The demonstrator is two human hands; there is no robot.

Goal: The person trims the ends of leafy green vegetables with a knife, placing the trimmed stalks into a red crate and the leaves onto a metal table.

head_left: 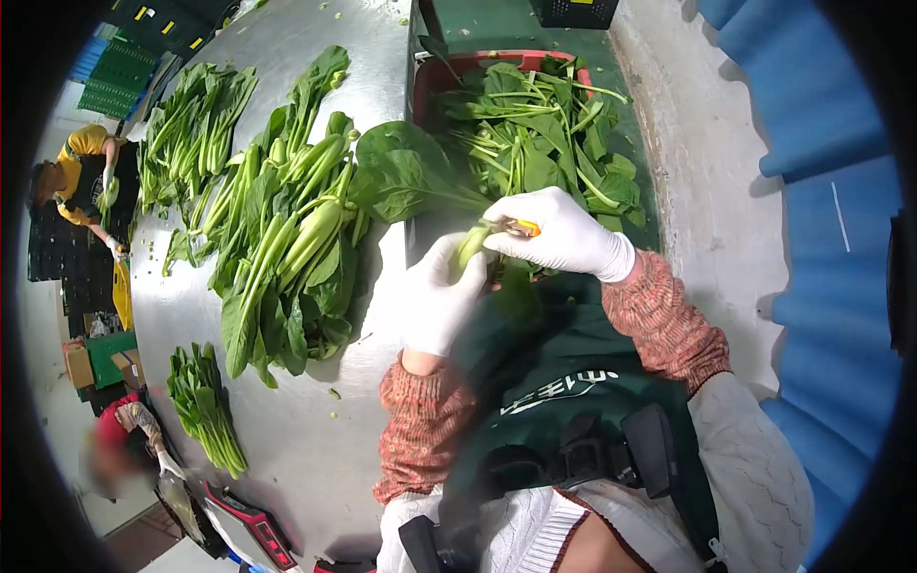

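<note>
My left hand (444,291), in a white glove, grips the pale stem of a leafy green (470,246) over the table's edge. Close against it, my right hand (559,234), also gloved, holds a small orange tool (523,227) at the stem base. A broad leaf (401,172) stretches from between my hands toward the table. Beside them on the metal table lies a large pile of leafy greens (287,239). Beyond my right hand, a red crate (468,65) holds loose leaves and stems (544,143).
More greens (196,129) lie at the table's far side, and a separate bunch (205,411) lies nearer. A scale (253,530) stands at the lower left. Two people (86,143) work across the table (306,420). A blue curtain (821,258) hangs at the right.
</note>
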